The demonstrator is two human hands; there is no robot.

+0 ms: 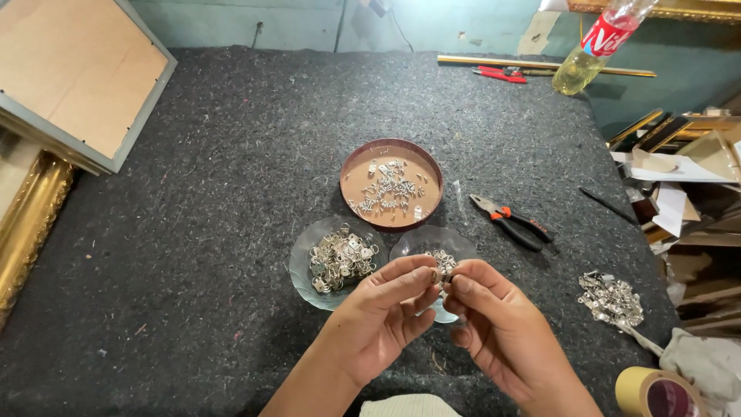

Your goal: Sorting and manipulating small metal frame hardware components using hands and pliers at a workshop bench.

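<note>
Dark grey speckled felt on the bench point(231, 193), brown round lid point(347, 174) holding silvery hangers point(390, 188), clear glass dishes point(301, 266), black pliers with orange grips point(513, 222), gilt frame point(27, 224) far left, yellow tape roll point(634, 386), red cutters point(500, 74), clear bottle point(590, 50) with red label

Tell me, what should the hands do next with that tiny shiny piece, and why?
Probably lower it into the small glass dish right beneath. Both the left hand and right hand pinch one small metal piece above that dish, which already holds similar pieces, so it looks like the nearest fitting spot.
</note>
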